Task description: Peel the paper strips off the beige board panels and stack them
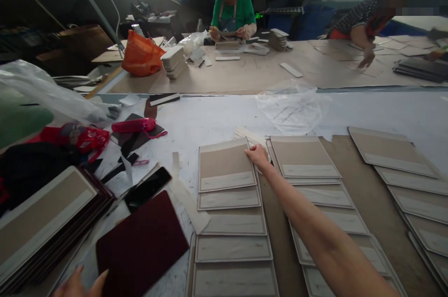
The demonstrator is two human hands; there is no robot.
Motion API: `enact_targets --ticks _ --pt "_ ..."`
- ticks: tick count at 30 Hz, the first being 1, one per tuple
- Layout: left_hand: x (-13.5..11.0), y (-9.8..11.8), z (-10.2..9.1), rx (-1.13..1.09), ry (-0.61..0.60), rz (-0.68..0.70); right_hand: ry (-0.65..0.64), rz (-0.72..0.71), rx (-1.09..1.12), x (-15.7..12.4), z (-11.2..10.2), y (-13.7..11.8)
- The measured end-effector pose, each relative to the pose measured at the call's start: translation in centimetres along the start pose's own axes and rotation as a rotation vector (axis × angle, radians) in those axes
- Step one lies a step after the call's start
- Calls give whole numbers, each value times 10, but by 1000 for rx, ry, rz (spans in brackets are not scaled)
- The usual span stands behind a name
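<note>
Topping an overlapping column (234,248) on the counter (210,117): one beige panel (224,166), upper right corner pinched in the fingers of the right hand (259,156). Dark red panel (143,245), lower left: left hand (79,285), thumb at its edge, grip cannot be told. Black phone (149,188), just beyond. Panel stack (45,222), far left. Clear plastic (294,108), farther back.

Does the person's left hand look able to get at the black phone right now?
Probably yes: much of the black phone lies uncovered. But the dark red board lies between it and the left hand, which would likely need to reach across or around.
</note>
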State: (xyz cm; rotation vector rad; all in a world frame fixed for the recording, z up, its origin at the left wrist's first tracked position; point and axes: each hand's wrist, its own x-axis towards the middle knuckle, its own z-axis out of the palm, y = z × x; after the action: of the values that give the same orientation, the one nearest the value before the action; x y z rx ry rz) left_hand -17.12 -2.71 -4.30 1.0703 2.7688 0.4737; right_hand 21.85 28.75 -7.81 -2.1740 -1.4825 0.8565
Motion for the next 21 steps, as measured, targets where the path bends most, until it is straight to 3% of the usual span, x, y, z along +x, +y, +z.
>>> enact_targets --ticks 2,4,7,9,12,14,17,19,21 --pt "-1 36 15 -114 -147 80 19 -20 103 -4 0 -5" --pt "1 87 39 -386 -292 88 17 -56 223 -13 0 -9" --pt "8 163 71 -530 -401 4 11 -104 380 -31 -3 -14" --pt "15 201 82 -526 -460 -40 7 -119 437 -42 -8 -15" --pt "19 237 81 -763 -702 -147 8 -115 445 -45 -27 -5" --pt "15 254 75 -957 -823 -239 26 -89 390 -37 -53 14" --pt "0 279 68 -987 -856 -268 133 17 210 -14 -107 66" --pt "-11 294 67 -907 -863 -217 252 149 61 3 -143 107" --pt "-21 309 67 -829 -870 -93 281 265 -54 18 -168 142"
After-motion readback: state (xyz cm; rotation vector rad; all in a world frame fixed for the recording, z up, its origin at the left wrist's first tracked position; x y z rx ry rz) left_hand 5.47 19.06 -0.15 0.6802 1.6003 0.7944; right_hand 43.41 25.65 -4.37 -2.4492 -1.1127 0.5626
